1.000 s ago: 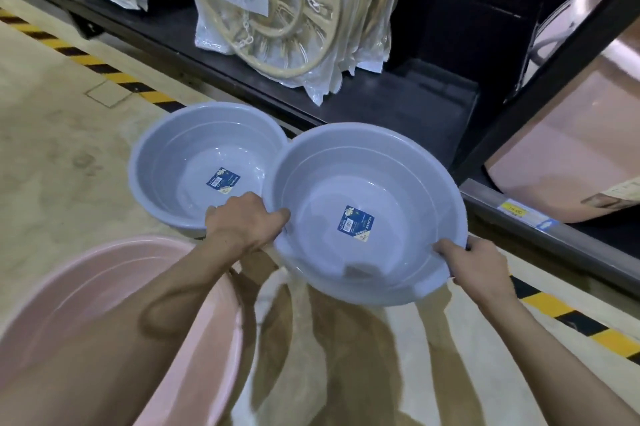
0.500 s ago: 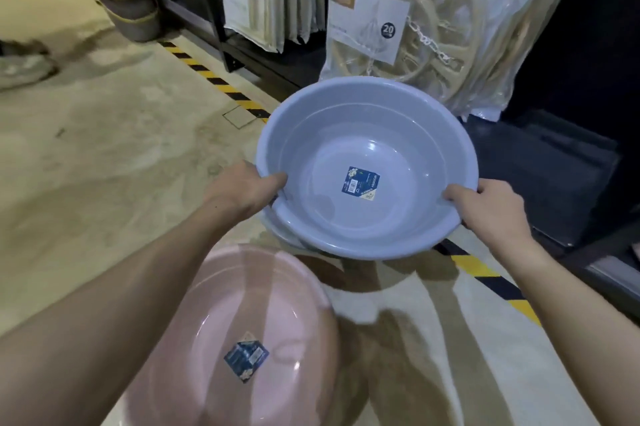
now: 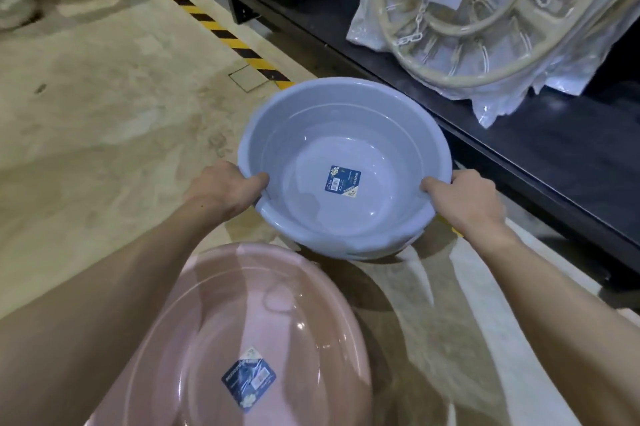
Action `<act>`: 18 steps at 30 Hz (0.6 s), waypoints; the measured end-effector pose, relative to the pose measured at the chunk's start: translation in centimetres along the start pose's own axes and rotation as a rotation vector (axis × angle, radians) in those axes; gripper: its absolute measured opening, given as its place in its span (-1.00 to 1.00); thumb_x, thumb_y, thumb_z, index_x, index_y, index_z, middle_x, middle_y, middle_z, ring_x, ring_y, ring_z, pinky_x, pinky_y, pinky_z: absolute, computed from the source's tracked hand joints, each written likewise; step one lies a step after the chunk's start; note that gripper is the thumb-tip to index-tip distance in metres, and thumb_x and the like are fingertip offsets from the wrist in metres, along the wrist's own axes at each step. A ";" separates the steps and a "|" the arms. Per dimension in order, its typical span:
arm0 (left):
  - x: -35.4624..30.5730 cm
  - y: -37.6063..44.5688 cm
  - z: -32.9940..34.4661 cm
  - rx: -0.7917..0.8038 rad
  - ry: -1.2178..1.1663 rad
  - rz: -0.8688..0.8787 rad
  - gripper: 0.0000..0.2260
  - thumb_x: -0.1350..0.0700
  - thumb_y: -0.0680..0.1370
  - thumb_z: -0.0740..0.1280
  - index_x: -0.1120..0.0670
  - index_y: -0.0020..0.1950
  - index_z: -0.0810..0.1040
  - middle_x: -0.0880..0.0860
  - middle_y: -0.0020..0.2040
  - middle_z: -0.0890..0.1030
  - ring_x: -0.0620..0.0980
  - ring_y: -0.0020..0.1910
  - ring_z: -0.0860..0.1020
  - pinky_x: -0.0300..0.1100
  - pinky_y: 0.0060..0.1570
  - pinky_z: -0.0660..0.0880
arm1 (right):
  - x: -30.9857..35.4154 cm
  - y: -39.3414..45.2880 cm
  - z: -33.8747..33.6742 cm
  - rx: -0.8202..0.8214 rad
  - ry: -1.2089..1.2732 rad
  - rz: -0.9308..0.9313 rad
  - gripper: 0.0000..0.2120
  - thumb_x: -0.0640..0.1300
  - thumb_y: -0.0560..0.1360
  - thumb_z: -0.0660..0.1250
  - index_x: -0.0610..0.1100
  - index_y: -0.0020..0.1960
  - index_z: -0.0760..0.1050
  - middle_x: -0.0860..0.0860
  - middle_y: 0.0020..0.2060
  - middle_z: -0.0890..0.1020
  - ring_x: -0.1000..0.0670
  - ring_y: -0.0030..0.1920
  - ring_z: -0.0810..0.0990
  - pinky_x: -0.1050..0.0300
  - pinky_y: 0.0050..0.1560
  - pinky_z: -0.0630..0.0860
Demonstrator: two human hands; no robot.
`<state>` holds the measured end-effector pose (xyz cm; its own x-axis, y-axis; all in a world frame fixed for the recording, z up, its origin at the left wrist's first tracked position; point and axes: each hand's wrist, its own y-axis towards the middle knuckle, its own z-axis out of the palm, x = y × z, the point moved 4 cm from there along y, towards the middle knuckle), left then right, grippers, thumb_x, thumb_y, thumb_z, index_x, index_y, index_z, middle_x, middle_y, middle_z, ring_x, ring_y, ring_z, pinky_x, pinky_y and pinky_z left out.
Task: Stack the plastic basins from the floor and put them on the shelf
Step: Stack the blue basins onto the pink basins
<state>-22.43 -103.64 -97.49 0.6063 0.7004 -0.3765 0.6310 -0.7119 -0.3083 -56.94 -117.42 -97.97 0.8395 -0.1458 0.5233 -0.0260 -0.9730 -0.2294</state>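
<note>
a: what do the fingers do?

b: the left hand [image 3: 221, 191] and the right hand [image 3: 464, 198] are both clenched on the rim of the blue basin [image 3: 346, 134], one at each side.

a: is something stacked already?

b: i think yes; a second rim shows just under the blue basin, so two seem nested.

a: what is left?

b: the pink basin [image 3: 207, 321], nearer the person than the blue basin, is on the floor [image 3: 104, 113]. the shelf [image 3: 519, 155] beyond the blue basin has no basin yet.
</note>
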 end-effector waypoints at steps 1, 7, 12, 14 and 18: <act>-0.1 0.4 0.4 0.011 0.014 0.005 -0.63 -0.22 0.40 0.27 0.05 -0.36 0.60 0.05 -0.35 0.57 0.03 -0.37 0.51 -0.16 -0.42 0.30 | -0.3 0.3 0.3 -0.001 -0.014 -0.005 -0.71 0.19 0.35 0.29 -0.04 -0.23 0.54 -0.04 -0.23 0.61 -0.20 -0.14 0.58 0.02 -0.18 0.43; 0.1 1.1 3.7 0.123 0.007 -0.048 -0.51 -0.29 0.27 0.20 0.11 -0.26 0.66 0.12 -0.27 0.63 0.12 -0.29 0.58 -0.09 -0.31 0.42 | -1.1 1.4 1.0 -0.094 -0.120 -0.029 -0.74 0.17 0.39 0.29 0.00 -0.13 0.54 -0.02 -0.24 0.58 -0.20 -0.15 0.55 0.03 -0.14 0.36; 0.2 1.1 5.8 0.152 -0.065 -0.084 -0.56 -0.26 0.27 0.23 0.09 -0.32 0.64 0.14 -0.24 0.67 0.18 -0.21 0.62 -0.04 -0.18 0.51 | -2.4 1.6 1.6 -0.057 -0.233 -0.016 -0.69 0.16 0.43 0.29 -0.07 -0.08 0.56 -0.09 -0.17 0.61 -0.23 -0.13 0.56 0.03 -0.16 0.38; 0.2 1.1 6.2 0.135 -0.116 -0.091 -0.60 -0.22 0.28 0.24 0.10 -0.34 0.63 0.14 -0.26 0.68 0.20 -0.19 0.64 0.01 -0.08 0.58 | -3.2 1.6 2.4 0.016 -0.196 0.040 -0.70 0.15 0.44 0.28 -0.08 -0.08 0.56 -0.10 -0.15 0.62 -0.24 -0.12 0.57 0.03 -0.13 0.42; 0.4 1.5 7.3 0.134 -0.216 -0.101 -0.62 -0.16 0.43 0.30 0.15 -0.31 0.63 0.13 -0.32 0.65 0.16 -0.29 0.62 -0.06 -0.22 0.55 | -3.9 1.3 3.7 0.064 -0.076 0.107 -0.69 0.13 0.49 0.25 -0.11 -0.02 0.54 -0.02 -0.23 0.54 -0.07 -0.28 0.47 0.11 -0.34 0.26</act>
<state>-24.83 -104.80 -104.46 0.4169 0.7517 -0.5111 0.6050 -0.6491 -0.4612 -58.24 -117.49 -103.36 0.8727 -0.2317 0.4298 -0.0848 -0.9388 -0.3338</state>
